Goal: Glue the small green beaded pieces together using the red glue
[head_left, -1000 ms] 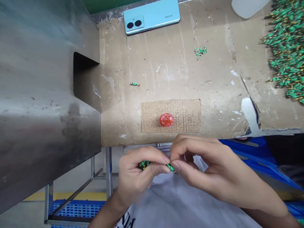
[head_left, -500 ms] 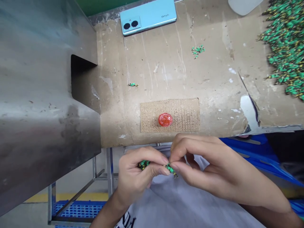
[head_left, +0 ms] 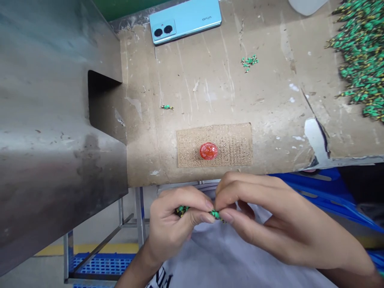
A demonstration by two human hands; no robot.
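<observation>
Before my chest, my left hand (head_left: 177, 224) is closed, pinching a small green-and-black piece (head_left: 215, 214) with gold-coloured ends between thumb and index finger. More such pieces (head_left: 181, 210) show tucked in the curl of that hand. My right hand (head_left: 264, 216) closes thumb and index finger on the other end of the pinched piece; the fingertips hide part of it. Just beyond the hands, a red domed disc (head_left: 208, 151) sits on a rough tan rectangular pad (head_left: 235, 146) near the table edge.
A large heap of green-and-black pieces (head_left: 361, 60) lies at the right of the worn table (head_left: 270, 100). One single piece (head_left: 167, 107) and a small green cluster (head_left: 249, 61) lie apart. A light blue phone (head_left: 189, 22) rests at the back. A metal housing (head_left: 60, 160) stands left.
My right hand has shifted slightly, and its fingertips now cover more of the piece's free end. The left hand keeps its pinch in nearly the same place.
</observation>
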